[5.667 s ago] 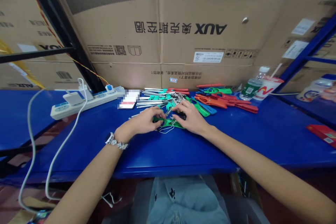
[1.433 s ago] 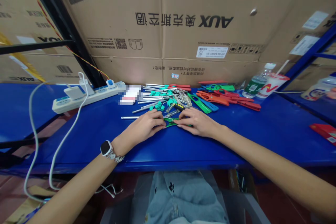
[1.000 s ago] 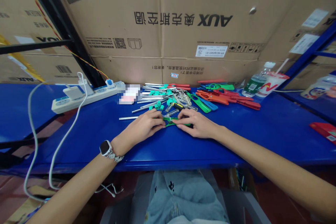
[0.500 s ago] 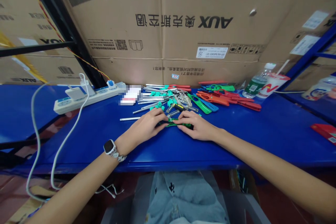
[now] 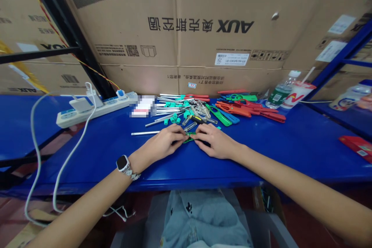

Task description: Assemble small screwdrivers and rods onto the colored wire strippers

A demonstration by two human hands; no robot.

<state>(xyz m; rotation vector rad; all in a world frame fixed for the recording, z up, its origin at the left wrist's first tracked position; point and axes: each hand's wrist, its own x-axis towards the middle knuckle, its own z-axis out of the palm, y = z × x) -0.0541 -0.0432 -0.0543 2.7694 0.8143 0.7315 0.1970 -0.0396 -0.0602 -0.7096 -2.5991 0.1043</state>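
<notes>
Both hands meet over a green lighter handle shell (image 5: pixel 189 138) low on the blue table, mostly covered by my fingers. My left hand (image 5: pixel 168 140) pinches its left end, beside a thin pale wire or spring. My right hand (image 5: pixel 215 140) is closed on the right end, with fingertips pressed to it. Just beyond lie a clear tube (image 5: pixel 190 126) and a yellow-and-black screwdriver handle (image 5: pixel 197 119). Behind these is a heap of metal rods (image 5: pixel 167 112) and small teal plastic pieces (image 5: pixel 174 119). A single metal rod (image 5: pixel 144 133) lies left of my left hand.
Green (image 5: pixel 222 116) and orange handle shells (image 5: pixel 236 109) lie to the back right. A water bottle (image 5: pixel 279 95) and a paper cup (image 5: pixel 298 93) stand beyond. At left sits a white power strip (image 5: pixel 97 109) with cables. A large cardboard box (image 5: pixel 186 27) walls off the back.
My hands have drawn slightly closer together over the green shell, and less of it shows. The view has shifted slightly. Other things lie as before.
</notes>
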